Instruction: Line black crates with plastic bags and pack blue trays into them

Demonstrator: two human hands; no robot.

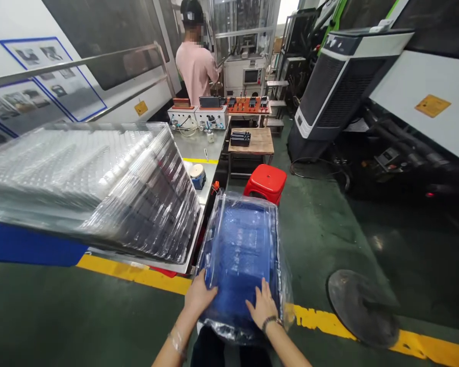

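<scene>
In front of my body lies a blue rectangular tray or bin [245, 244] wrapped in clear, wrinkled plastic film. My left hand [199, 296] rests at its near left edge, thumb and forefinger apart; the other fingers are partly hidden. On the near right part of the film lies my right hand [263, 306], fingers spread. To the left stands a tall stack of clear plastic trays [145, 204] bound in stretch film, close to the blue bundle. What supports the bundle from below is hidden.
A red stool [266, 182] stands just beyond the bundle. Past it are a wooden-topped table [260, 140] with black parts and a metal workbench [199, 145]. A co-worker [197, 61] stands at the back. An air cooler [340, 81] and a round dark base [359, 306] are at right.
</scene>
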